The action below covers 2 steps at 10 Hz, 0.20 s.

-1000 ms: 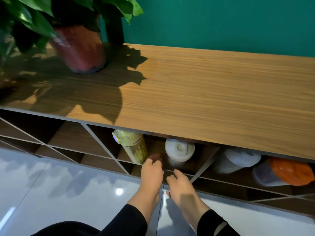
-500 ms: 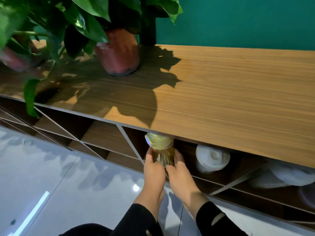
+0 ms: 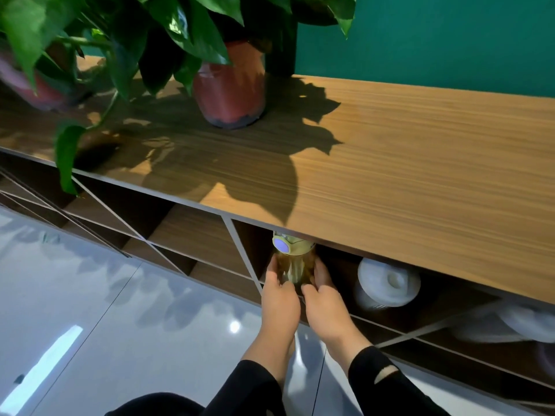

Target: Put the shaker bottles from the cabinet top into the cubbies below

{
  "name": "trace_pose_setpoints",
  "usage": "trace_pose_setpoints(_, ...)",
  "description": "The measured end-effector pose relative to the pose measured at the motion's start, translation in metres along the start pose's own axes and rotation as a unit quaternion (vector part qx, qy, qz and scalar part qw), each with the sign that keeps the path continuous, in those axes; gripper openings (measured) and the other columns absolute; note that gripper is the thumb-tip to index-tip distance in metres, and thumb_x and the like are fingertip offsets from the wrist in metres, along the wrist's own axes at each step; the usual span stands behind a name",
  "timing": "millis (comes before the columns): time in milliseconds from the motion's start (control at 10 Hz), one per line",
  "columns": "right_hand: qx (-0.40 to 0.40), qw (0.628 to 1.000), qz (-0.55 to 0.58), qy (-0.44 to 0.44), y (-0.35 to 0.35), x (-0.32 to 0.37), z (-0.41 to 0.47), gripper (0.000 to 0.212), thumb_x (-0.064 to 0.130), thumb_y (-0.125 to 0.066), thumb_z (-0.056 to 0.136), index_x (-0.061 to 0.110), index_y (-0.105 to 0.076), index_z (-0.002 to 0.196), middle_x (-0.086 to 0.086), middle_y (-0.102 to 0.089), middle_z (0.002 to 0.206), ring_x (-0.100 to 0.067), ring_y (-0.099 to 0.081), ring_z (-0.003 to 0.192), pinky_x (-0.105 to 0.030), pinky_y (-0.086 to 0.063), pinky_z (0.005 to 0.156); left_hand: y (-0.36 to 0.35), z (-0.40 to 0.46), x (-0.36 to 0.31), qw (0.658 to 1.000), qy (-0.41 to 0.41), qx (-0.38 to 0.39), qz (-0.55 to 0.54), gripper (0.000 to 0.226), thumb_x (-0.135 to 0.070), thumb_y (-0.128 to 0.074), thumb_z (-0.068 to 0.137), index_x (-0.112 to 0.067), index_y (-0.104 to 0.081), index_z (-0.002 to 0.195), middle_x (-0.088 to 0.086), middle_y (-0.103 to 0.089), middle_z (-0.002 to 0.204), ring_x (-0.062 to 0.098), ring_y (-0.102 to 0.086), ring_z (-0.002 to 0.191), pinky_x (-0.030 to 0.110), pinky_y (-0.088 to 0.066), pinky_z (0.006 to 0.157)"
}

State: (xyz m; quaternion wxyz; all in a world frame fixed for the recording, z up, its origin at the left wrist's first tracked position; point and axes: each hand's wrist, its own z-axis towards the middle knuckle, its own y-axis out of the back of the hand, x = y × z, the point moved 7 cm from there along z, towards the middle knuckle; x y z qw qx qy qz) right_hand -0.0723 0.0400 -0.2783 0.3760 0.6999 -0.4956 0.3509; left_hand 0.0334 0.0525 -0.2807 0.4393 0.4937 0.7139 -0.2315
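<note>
A yellow-green shaker bottle [image 3: 292,259] stands upright in a cubby just under the wooden cabinet top [image 3: 405,163]. My left hand [image 3: 279,298] grips its left side and my right hand [image 3: 326,301] grips its right side. In the cubby to the right a white-lidded bottle [image 3: 387,285] lies with its lid facing out. Farther right another white-lidded bottle [image 3: 522,322] shows, blurred at the frame edge.
A red-brown plant pot [image 3: 229,88] with large green leaves stands on the cabinet top at the back left; a second pot [image 3: 27,85] sits at the far left. Slanted dividers [image 3: 240,250] split the cubbies. A glossy grey floor [image 3: 120,325] lies below.
Both hands rose from the cubby's lower edge and closed around the yellow-green bottle, which now stands upright. The view shifted left, so the orange-lidded bottle has left the frame.
</note>
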Motion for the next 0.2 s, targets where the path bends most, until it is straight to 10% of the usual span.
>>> trace_pose_setpoints(200,-0.021,1.0,0.014,-0.001,0.011,-0.007,-0.006,0.062,0.013,-0.043,0.103,0.019,-0.018,0.159,-0.006,-0.047,0.15,-0.012,-0.046,0.129,-0.021,-0.032,0.097,0.005,-0.01,0.01,0.998,0.007,-0.067,-0.02,0.047,-0.006,-0.037,0.102,-0.026,-0.045,0.144,0.002,-0.062,0.128,0.018,-0.061,0.108,0.037,-0.051,0.097)
